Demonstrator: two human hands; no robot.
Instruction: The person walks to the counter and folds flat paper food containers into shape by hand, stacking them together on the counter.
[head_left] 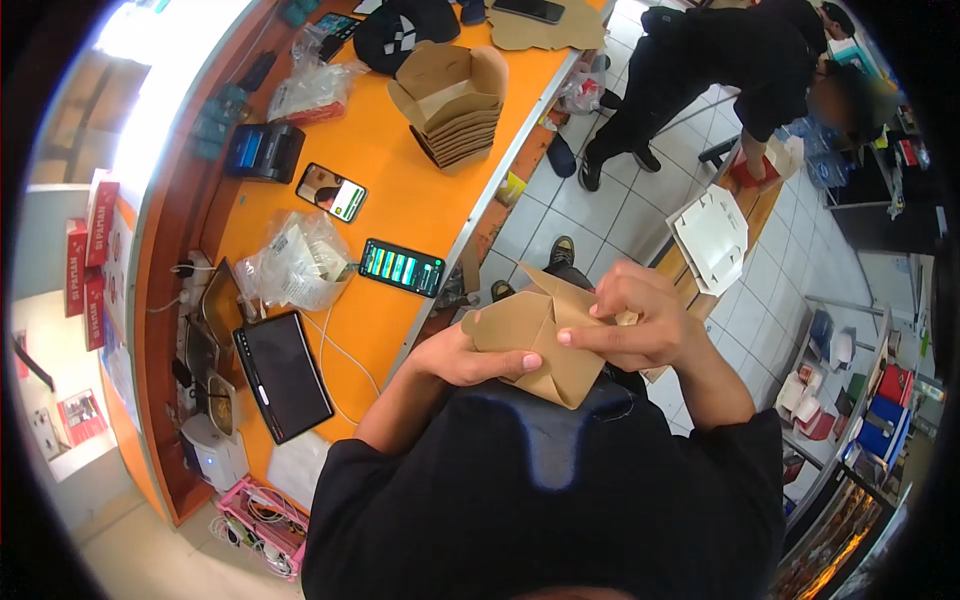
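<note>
A brown cardboard food box [520, 335], partly folded, is held between my two hands in front of my chest. My left hand [462, 352] grips its left side, with the thumb lying across the near panel. On the right side, my right hand [640, 318] pinches the box's edge, thumb pressed on the panel and fingers curled behind a raised flap. The undersides of the box and some fingertips are hidden. A nested stack of similar brown boxes [458, 115] stands on the orange counter [400, 205].
Phones [402, 268], a tablet [283, 376], a plastic bag [297, 262] and a black card-reader-like device [264, 152] lie on the counter. A co-worker in black [690, 75] bends over a bench at right, near white flat cardboard [708, 240]. Shelves [835, 400] stand at far right.
</note>
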